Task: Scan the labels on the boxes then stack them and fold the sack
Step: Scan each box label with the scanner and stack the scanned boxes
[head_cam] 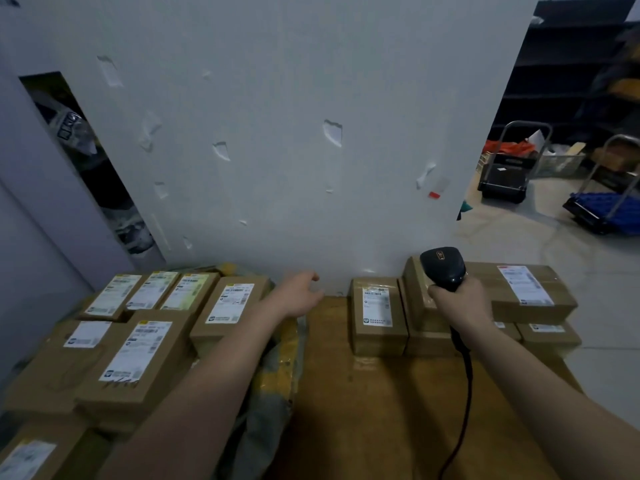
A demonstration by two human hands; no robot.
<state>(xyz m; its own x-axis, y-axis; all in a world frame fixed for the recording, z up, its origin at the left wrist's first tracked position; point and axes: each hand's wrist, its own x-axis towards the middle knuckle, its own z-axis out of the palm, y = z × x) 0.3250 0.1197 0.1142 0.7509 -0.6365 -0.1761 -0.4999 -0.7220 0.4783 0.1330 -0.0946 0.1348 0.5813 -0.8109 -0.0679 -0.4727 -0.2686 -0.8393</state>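
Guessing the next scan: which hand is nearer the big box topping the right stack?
Right. The right hand, gripping the scanner, overlaps the big box at its left end; the left hand hovers open, well leftward.

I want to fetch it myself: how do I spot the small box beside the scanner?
Look along the foot of the big grey wall to the boxes on the right. Just left of the right hand gripping the black scanner sits the small box. It is narrower than its neighbours and not part of a stack.
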